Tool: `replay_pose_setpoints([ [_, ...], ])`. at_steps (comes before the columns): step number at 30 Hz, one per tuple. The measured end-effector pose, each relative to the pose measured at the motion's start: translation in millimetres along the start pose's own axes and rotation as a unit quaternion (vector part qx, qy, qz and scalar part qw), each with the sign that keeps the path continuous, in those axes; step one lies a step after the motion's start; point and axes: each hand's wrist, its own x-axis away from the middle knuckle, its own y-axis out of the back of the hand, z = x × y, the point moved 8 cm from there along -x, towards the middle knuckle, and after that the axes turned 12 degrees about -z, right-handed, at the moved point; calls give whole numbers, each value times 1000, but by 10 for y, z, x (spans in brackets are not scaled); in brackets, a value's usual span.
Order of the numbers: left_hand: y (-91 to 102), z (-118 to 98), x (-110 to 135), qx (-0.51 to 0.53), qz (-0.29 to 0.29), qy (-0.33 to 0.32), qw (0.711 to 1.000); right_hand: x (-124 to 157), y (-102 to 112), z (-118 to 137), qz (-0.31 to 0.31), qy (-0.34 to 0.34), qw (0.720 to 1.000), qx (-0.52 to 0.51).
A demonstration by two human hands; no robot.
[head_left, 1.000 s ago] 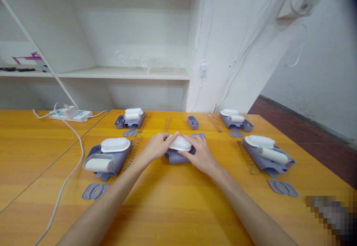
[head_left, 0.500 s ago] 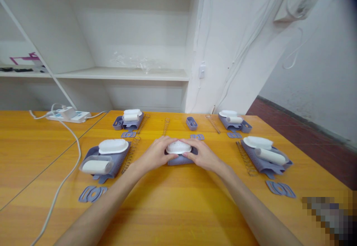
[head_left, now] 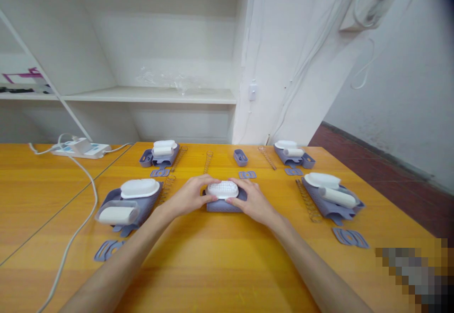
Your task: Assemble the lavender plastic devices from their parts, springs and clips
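White bristled piece point(head_left: 222, 189), bristles upward, was held at the middle of an orange-brown wooden table point(head_left: 213, 270), over a grey-purple body point(head_left: 224, 206); whether it rested on that body could not be told. Nearest the viewer, a pixelated patch point(head_left: 413, 265) masked the lower right corner, and two flat cut-out pieces lay on the table, one at left point(head_left: 106, 250), partly behind the left forearm point(head_left: 122, 261), the other at right point(head_left: 351, 237). A pale cord point(head_left: 71, 242) curved along the left side. Beyond the flat pieces stood two near sets, left point(head_left: 147, 209) and right point(head_left: 315, 195), each with a white oval part and a white roll under a clear cover. Between these sets, the left hand point(head_left: 191, 195) pinched the left end of the bristled piece between thumb and fingers; the right hand point(head_left: 256, 203) pinched the opposite end likewise. Farther back lay a loose coil spring point(head_left: 208, 161) and a small grey-purple tray point(head_left: 240, 158), flanked by two similar far sets, left point(head_left: 165, 152) and right point(head_left: 291, 153). A white power strip point(head_left: 95, 150) occupied the table's far left. Behind the table, white shelving point(head_left: 152, 94) bore crumpled clear film point(head_left: 180, 85); to its right, a switch point(head_left: 252, 92) was fixed to the wall point(head_left: 283, 29).
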Motion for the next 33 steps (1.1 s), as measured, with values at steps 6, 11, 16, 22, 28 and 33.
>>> replay_pose_setpoints([
  [6, -11, -38, 15, -17, 8, 0, 1000, 40, 5, 23, -20, 29, 999, -22],
  [11, -18, -23, 34, -11, 2, 5, 1000, 37, 4, -45, -30, 18, 999, -32],
  [16, 49, 116, 67, -23, -60, 34, 997, 44, 34, -16, -31, 38, 997, -54],
  [22, 8, 152, 91, 37, -65, 39, 996, 36, 15, -32, -35, 18, 996, -76],
  [28, -65, 161, 99, 80, -89, 61, 991, 36, 7, -83, -49, -16, 994, -94],
  [33, -95, 183, 167, 46, -116, 73, 989, 43, -12, -101, -56, -25, 995, -76],
])
